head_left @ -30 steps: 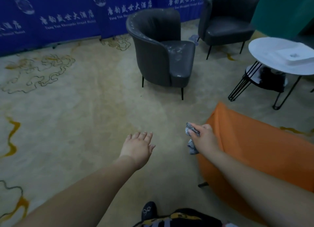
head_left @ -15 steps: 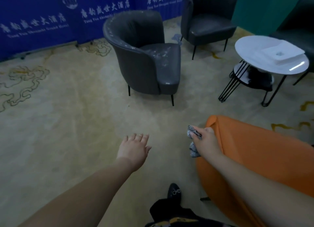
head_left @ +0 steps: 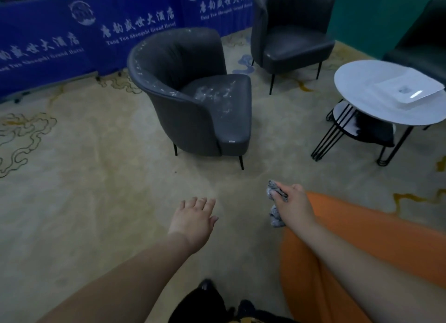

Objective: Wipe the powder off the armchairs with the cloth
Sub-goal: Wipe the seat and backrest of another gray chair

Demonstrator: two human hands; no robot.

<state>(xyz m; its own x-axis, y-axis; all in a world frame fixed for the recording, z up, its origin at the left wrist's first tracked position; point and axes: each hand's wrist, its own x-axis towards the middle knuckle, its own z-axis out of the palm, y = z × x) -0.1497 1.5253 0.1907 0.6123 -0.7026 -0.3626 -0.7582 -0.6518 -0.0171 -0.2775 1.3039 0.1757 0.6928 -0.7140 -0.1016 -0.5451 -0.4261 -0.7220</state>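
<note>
Gripping a crumpled grey cloth (head_left: 275, 203), the right hand (head_left: 293, 205) reaches forward at about four o'clock in the head view, fingers curled round the fabric, part of which hangs below the fist. The left hand (head_left: 193, 222) floats at six o'clock, palm down, fingers straight and slightly spread, holding nothing. At twelve o'clock, well apart from both hands, stands a dark grey armchair (head_left: 193, 98) with white powder (head_left: 214, 93) smeared across its seat and along the top of its curved back. A second dark armchair (head_left: 292, 30) sits at one o'clock behind it, its seat looking clean. At three o'clock is a round white table (head_left: 362, 90) on black wire legs, bearing a white tray (head_left: 407, 89). An orange chair (head_left: 357, 250) lies under the right forearm. Blue banners (head_left: 72, 32) line the wall from ten to twelve o'clock, above patterned beige carpet (head_left: 84, 177).
</note>
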